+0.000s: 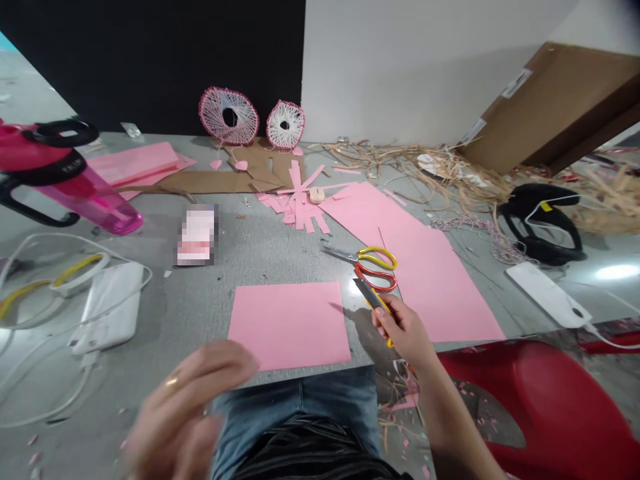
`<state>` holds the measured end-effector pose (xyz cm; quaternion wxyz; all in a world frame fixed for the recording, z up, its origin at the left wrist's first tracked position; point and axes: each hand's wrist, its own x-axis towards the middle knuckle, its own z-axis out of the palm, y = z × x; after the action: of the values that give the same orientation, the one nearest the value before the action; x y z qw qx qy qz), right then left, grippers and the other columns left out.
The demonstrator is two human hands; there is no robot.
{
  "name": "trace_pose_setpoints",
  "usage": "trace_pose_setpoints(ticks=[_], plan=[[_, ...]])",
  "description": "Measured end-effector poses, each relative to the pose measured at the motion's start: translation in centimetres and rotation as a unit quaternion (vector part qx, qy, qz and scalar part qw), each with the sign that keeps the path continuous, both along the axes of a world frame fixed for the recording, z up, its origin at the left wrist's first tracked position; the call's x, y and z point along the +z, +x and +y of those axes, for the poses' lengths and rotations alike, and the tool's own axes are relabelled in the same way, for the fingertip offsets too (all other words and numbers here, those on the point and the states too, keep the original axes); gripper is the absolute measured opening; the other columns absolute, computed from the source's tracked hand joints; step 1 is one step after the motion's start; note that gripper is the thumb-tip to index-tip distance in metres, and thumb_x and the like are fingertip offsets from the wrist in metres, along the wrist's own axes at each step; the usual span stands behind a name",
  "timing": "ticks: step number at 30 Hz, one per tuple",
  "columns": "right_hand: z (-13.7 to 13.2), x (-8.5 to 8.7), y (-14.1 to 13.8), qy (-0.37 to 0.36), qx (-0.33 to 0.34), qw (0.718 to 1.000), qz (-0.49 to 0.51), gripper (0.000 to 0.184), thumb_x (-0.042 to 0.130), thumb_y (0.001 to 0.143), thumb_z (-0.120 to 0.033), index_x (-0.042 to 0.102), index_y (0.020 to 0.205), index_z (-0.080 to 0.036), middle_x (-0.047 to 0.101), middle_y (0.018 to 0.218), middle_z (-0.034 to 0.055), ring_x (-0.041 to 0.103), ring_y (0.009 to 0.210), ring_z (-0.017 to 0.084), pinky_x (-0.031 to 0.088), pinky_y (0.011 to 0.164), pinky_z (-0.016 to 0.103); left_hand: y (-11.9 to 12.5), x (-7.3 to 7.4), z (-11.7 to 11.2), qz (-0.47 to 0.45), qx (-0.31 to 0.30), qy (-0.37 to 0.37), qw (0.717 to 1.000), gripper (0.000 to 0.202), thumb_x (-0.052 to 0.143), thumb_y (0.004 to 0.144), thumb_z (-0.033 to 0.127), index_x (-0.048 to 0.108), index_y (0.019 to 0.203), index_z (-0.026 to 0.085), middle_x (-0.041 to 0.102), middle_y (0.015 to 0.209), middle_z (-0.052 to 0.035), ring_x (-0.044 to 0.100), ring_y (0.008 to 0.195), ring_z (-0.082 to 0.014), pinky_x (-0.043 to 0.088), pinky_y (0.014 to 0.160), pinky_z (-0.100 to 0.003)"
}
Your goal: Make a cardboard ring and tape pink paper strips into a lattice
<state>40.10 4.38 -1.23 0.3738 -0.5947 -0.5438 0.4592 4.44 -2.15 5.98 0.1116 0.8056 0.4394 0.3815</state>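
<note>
Grey table (265,257) carries a pink sheet (289,325); right hand (403,331) holds a craft knife (373,297) in a narrow grip, beside scissors (373,267); left hand (187,407), blurred, hangs open, grip empty.

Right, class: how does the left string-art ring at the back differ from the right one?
The left string-art ring is larger than the right string-art ring. The left ring's threads look pink, the right ring's mostly white. The left ring's hole sits a little off-centre, the right ring's nearer the middle. Both have pink-edged rims and dark centre holes.
</note>
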Motion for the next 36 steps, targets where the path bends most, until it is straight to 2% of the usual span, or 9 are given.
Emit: trace_pose_setpoints(ticks=[2,4,8,12,16,20,27,33,36], plan=[[0.1,0.5,-0.2,0.014,0.013,0.999,-0.047,0.034,0.050,0.094,-0.048,0.060,0.105,-0.017,0.059,0.069,0.0005,0.052,0.053,0.013,0.043,0.050,0.025,1.0,-2.1,1.4,0.086,-0.012,0.026,0.996,0.027,0.052,0.097,0.022,0.063,0.121,0.021,0.067,0.122,-0.0103,0.062,0.114,-0.0270,0.055,0.095,-0.046],[0.4,1.3,-0.8,0.048,0.029,0.993,-0.102,0.032,0.050,0.095,-0.045,0.063,0.106,-0.018,0.065,0.075,0.0042,0.060,0.062,0.017,0.049,0.058,0.029,1.8,-4.1,2.2,0.147,0.010,0.032,0.989,0.030,0.057,0.093,0.016,0.062,0.123,0.018,0.063,0.131,-0.0140,0.058,0.122,-0.0296,0.052,0.101,-0.049],[2.1,3.2,-3.8,0.144,0.111,0.965,-0.188,0.025,0.053,0.096,-0.036,0.069,0.108,-0.021,0.074,0.100,0.0091,0.068,0.088,0.023,0.053,0.079,0.035,2.6,-6.1,2.9,0.204,0.052,0.014,0.977,0.037,0.056,0.095,0.026,0.057,0.129,0.012,0.057,0.138,-0.0204,0.053,0.128,-0.0357,0.051,0.102,-0.054],[4.4,4.0,-8.5,0.210,0.233,0.920,-0.235,0.026,0.051,0.099,-0.026,0.071,0.115,-0.025,0.074,0.108,0.0069,0.069,0.096,0.021,0.053,0.086,0.035,2.8,-6.5,4.0,0.225,0.091,0.014,0.970,0.035,0.053,0.096,0.027,0.059,0.125,0.009,0.058,0.133,-0.0225,0.056,0.124,-0.0364,0.053,0.100,-0.055],[6.0,3.9,-12.4,0.222,0.287,0.874,-0.323,0.027,0.050,0.102,-0.026,0.070,0.120,-0.025,0.073,0.096,0.0055,0.068,0.085,0.018,0.050,0.074,0.029,2.9,-6.9,4.4,0.242,0.109,0.011,0.964,0.033,0.052,0.096,0.025,0.060,0.122,0.008,0.058,0.131,-0.0226,0.058,0.119,-0.0358,0.056,0.097,-0.052],[6.7,4.0,-14.6,0.208,0.331,0.844,-0.368,0.025,0.051,0.102,-0.027,0.070,0.119,-0.023,0.070,0.091,0.0050,0.066,0.081,0.018,0.045,0.066,0.026,3.0,-7.1,4.2,0.249,0.108,0.004,0.963,0.032,0.053,0.095,0.026,0.061,0.119,0.006,0.059,0.129,-0.0230,0.059,0.116,-0.0359,0.057,0.095,-0.050],[7.1,3.2,-15.9,0.214,0.348,0.840,-0.358,0.025,0.049,0.104,-0.028,0.070,0.115,-0.023,0.071,0.091,0.0048,0.066,0.080,0.017,0.045,0.066,0.026,3.0,-7.2,4.0,0.225,0.115,0.005,0.967,0.031,0.052,0.094,0.021,0.061,0.119,0.007,0.061,0.126,-0.0234,0.061,0.112,-0.0349,0.058,0.091,-0.051],[7.0,2.3,-16.1,0.226,0.348,0.833,-0.365,0.025,0.050,0.102,-0.023,0.070,0.119,-0.022,0.072,0.097,0.0066,0.068,0.082,0.019,0.050,0.069,0.028,3.1,-7.1,4.0,0.203,0.118,-0.010,0.972,0.031,0.051,0.092,0.018,0.061,0.120,0.009,0.060,0.129,-0.0218,0.056,0.122,-0.0357,0.052,0.101,-0.055],[7.0,2.1,-16.1,0.221,0.342,0.838,-0.363,0.026,0.049,0.103,-0.025,0.069,0.120,-0.023,0.072,0.097,0.0068,0.068,0.080,0.018,0.050,0.068,0.028,3.0,-6.9,4.0,0.203,0.119,-0.017,0.972,0.030,0.050,0.092,0.018,0.062,0.119,0.009,0.060,0.129,-0.0220,0.056,0.122,-0.0355,0.053,0.100,-0.054]])
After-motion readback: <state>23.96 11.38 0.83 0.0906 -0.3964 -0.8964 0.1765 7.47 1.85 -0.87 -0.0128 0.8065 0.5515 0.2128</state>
